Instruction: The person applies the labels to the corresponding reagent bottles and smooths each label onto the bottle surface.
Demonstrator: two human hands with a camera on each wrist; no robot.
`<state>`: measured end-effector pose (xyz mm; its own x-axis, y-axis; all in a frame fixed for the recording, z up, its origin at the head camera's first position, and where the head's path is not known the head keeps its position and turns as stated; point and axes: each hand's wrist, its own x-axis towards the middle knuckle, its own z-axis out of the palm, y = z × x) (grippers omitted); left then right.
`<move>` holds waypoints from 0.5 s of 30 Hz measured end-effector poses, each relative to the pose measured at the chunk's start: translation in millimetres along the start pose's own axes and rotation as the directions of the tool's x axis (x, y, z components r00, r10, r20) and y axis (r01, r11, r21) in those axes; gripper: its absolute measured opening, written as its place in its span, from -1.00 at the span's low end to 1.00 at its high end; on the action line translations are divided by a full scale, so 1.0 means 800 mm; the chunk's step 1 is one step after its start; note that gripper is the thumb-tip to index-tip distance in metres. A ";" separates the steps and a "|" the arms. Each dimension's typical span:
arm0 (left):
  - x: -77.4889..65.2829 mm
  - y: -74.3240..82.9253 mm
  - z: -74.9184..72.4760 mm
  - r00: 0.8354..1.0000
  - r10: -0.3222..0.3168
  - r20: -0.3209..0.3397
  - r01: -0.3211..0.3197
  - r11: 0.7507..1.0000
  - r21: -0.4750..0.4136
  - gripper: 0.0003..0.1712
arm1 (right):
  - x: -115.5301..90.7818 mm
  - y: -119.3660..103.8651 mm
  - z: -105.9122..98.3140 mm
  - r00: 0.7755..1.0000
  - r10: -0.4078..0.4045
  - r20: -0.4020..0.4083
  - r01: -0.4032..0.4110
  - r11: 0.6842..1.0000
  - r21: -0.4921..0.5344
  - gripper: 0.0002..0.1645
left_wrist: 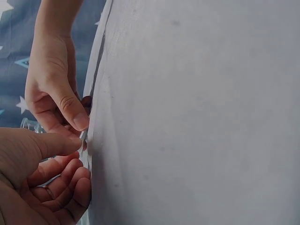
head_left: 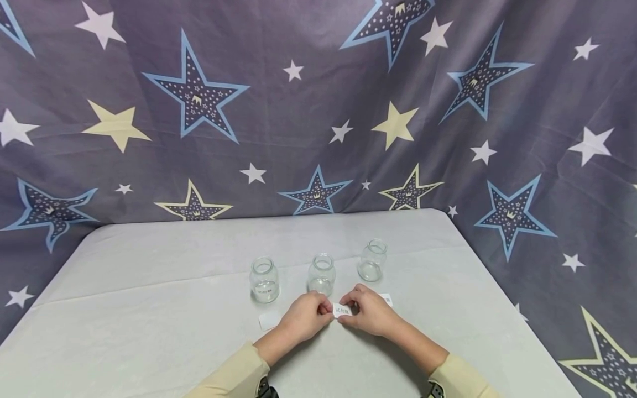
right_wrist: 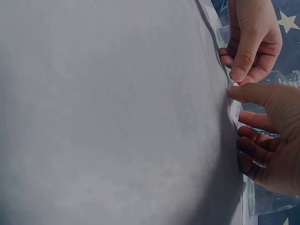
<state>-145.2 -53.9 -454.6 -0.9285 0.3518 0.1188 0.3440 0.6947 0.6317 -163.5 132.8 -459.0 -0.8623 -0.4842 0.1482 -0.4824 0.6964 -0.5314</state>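
Note:
Over the front middle of the table, a small white paper label point(head_left: 342, 310) with dark handwritten-looking characters is held between both hands. My left hand point(head_left: 306, 315) pinches its left end between thumb and forefinger. At the other end, the thumb and forefinger of my right hand point(head_left: 370, 311) grip its edges. In the left wrist view the left hand point(left_wrist: 42, 173) has its other fingers curled, and the fingertips of both hands come close together. Just behind the hands stands a clear glass jar point(head_left: 321, 272), its base partly covered by the left hand.
A second glass jar point(head_left: 265, 280), with dark characters low on it, stands to the left. Farther back on the right is a third jar point(head_left: 372, 260). A blank white paper point(head_left: 269, 320) lies beside the left forearm; another label point(head_left: 387, 299) shows partly behind the right hand.

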 end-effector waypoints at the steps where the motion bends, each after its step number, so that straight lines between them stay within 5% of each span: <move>1: 0.000 0.000 0.000 1.000 0.002 -0.002 -0.002 1.000 -0.009 -0.94 | 0.000 0.000 0.000 1.000 0.000 -0.001 0.000 1.000 0.004 -0.68; 15: -0.006 -0.003 -0.007 1.000 -0.027 0.004 0.027 0.993 -0.113 -0.94 | 0.000 -0.006 -0.005 1.000 -0.017 -0.025 0.019 0.996 0.086 -0.69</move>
<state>-142.5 -61.0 -452.2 -0.9368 0.3358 0.0985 0.3007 0.6284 0.7174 -162.0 131.2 -452.8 -0.8575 -0.4828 0.1777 -0.4836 0.6388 -0.5983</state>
